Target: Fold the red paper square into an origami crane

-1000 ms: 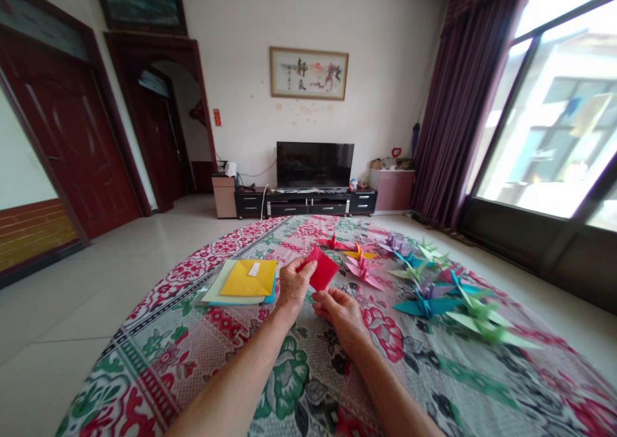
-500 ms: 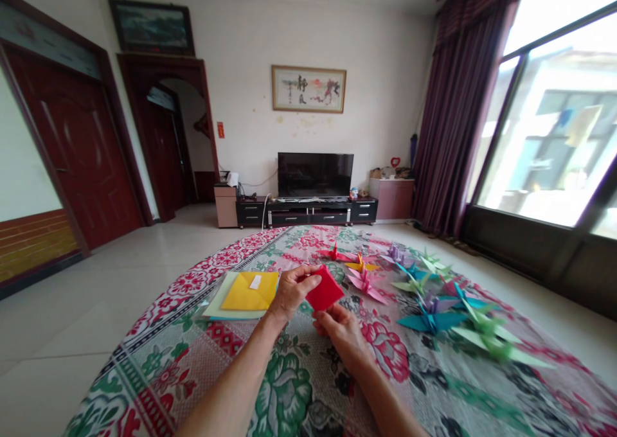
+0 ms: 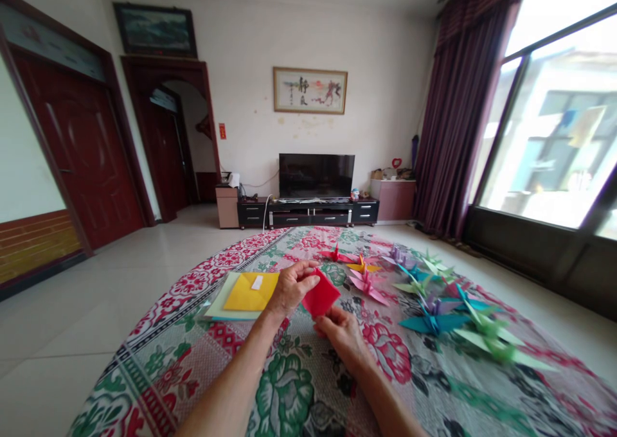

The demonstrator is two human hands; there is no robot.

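A folded red paper (image 3: 322, 295) is held up over the flowered cloth (image 3: 299, 385). My left hand (image 3: 290, 288) pinches its upper left edge between thumb and fingers. My right hand (image 3: 340, 331) grips its lower edge from below, fingers curled. Left of my hands lies a stack of coloured paper sheets (image 3: 243, 294), yellow on top. To the right, several folded paper cranes (image 3: 429, 295) in red, pink, purple, blue and green are spread over the cloth.
The cloth lies on a pale tiled floor (image 3: 91, 308). A TV (image 3: 317, 175) on a low black cabinet stands at the far wall. Dark red doors (image 3: 87, 154) are at the left, a large window (image 3: 554, 128) with purple curtains at the right.
The view has tilted up a little. My hands have kept hold of the red paper and drawn it slightly lower and closer.
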